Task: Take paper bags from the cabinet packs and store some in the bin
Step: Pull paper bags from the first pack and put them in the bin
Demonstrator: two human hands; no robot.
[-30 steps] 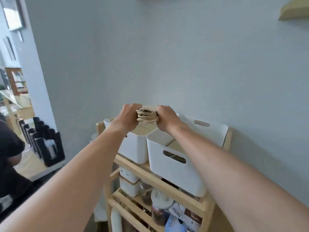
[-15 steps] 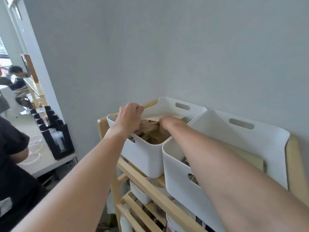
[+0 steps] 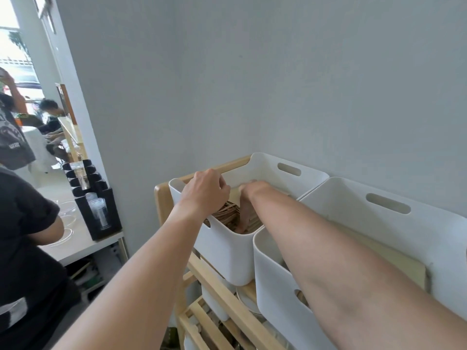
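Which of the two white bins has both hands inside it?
The left bin, holding brown paper bags. Both hands reach into it; only the right forearm crosses the right bin.

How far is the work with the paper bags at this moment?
Done, it seems: brown paper bags already stand in the left white bin on the wooden shelf. In hand: the left hand is at that bin's near rim, and the right hand reaches down among the bags, fingers hidden. Left: withdrawing both hands. The cabinet packs are not in view, so I cannot judge the rest.
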